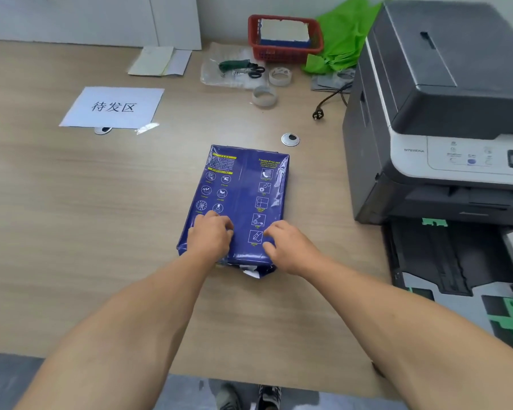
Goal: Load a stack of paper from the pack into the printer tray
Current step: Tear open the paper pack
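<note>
Head view looks down on a wooden worktop [71,202] where a blue pack of paper [243,196] lies flat near the middle, its near end torn open with white showing. Both hands rest on the near part of the pack: the left hand [209,235] with fingers curled and pressing on the wrapper, the right hand [288,247] with fingers bent and pinching at the wrapper; neither has lifted anything. To the right stands a grey printer [444,113], with its black paper tray [444,261] pulled out toward the viewer, well apart from the pack. A white sign [113,107] lies farther back on the left.
</note>
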Demonstrator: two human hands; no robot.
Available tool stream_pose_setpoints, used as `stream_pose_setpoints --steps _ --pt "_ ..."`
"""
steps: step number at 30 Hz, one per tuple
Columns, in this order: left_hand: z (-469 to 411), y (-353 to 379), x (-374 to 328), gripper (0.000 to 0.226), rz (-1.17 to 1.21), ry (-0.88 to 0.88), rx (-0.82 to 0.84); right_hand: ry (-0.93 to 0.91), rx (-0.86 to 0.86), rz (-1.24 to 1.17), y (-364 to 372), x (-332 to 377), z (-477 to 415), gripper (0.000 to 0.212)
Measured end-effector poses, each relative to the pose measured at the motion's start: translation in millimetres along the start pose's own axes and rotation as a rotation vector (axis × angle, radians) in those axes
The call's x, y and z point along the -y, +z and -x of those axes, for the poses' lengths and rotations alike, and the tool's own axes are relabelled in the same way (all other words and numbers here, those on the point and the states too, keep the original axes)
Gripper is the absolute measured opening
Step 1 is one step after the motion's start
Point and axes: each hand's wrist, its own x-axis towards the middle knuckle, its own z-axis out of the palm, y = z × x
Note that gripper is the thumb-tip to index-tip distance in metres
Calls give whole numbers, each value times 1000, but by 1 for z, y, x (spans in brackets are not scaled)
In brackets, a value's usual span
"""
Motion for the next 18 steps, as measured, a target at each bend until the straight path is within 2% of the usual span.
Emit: stream_pose_setpoints --steps 5,10,13,18 --pt "19 -12 9 19 96 93 39 -5 -11 16 4 9 7 39" --pt "56 -23 24 20 63 205 196 39 -39 -49 8 27 15 40" --pt "70 -24 36 17 136 221 217 45 -37 -30 12 35 18 38" --pt "92 -9 54 14 112 288 254 30 -62 6 25 43 22 39"
